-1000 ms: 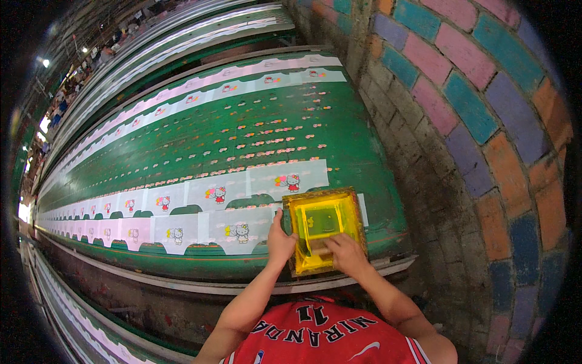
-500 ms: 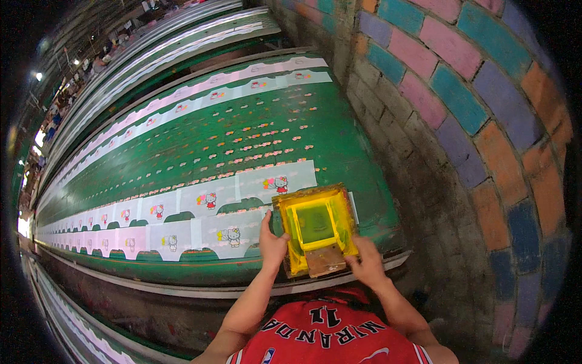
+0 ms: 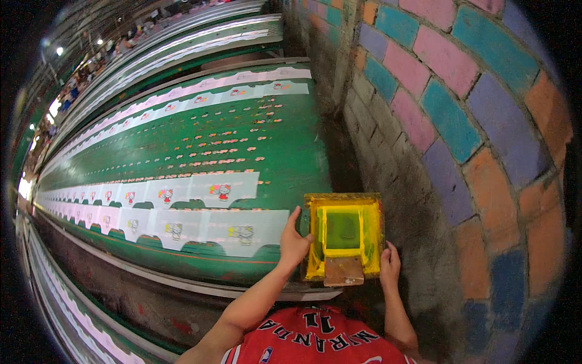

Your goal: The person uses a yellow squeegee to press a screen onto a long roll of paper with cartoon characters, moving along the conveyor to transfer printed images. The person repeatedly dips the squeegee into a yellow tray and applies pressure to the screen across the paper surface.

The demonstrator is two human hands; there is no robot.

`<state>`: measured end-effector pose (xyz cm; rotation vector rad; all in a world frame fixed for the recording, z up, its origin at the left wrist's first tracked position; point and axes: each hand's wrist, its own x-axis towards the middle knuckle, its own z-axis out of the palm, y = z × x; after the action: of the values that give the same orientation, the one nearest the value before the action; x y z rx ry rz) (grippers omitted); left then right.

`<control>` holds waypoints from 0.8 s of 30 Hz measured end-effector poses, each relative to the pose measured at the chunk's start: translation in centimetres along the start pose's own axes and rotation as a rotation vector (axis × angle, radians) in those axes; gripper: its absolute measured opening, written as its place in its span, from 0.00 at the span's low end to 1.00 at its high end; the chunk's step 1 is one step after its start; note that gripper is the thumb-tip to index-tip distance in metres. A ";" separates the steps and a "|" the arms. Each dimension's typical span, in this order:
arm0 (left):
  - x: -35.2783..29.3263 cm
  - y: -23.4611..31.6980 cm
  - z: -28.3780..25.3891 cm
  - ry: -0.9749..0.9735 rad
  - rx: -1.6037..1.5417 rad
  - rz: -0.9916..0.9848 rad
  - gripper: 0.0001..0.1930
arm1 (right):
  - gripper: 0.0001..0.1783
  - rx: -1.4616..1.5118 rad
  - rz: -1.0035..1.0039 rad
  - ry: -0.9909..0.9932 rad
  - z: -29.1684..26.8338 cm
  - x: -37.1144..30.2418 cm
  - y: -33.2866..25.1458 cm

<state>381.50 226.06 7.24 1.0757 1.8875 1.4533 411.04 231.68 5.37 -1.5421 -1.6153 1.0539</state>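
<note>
Between my two hands is a screen-printing frame [image 3: 374, 229], its wooden border coated in yellow ink around a greenish mesh window [image 3: 343, 228]. My left hand [image 3: 295, 241] grips its left side, thumb over the edge and fingers extended along it. On the opposite side, my right hand [image 3: 390, 262] has its fingers curled at the lower right edge. A brown wooden squeegee board [image 3: 344, 271] lies across the near part of the frame. The frame is held at the right end of the long green table [image 3: 291, 151]. Left of it, a white cut piece [image 3: 270, 224] carries a yellow-and-outline cartoon print.
Rows of printed white and pink pieces [image 3: 176, 191] run along the table, with small print marks between them. More long tables [image 3: 230, 36] stand beyond. A wall of painted blocks [image 3: 451, 121] rises close on the right. A pale rail [image 3: 242, 291] edges the table's near side.
The frame has shifted right along the table's end, and looks straighter now. Both hands moved with it. The view has shifted, so the printed pieces appear further left.
</note>
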 end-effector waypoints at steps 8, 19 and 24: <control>-1.6 2.5 14.3 0.077 0.101 0.043 0.46 | 0.27 -0.093 -0.034 -0.051 -12.9 5.6 5.3; 3.5 4.9 16.8 0.273 -0.043 -0.242 0.45 | 0.27 -0.055 -0.083 -0.326 -12.3 18.0 2.5; 8.9 3.9 15.9 0.368 -0.006 -0.239 0.45 | 0.28 -0.080 -0.225 -0.436 -8.1 26.3 2.3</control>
<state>390.20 242.50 6.93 0.5794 2.1717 1.5924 417.01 258.66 5.24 -1.1936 -2.0907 1.2716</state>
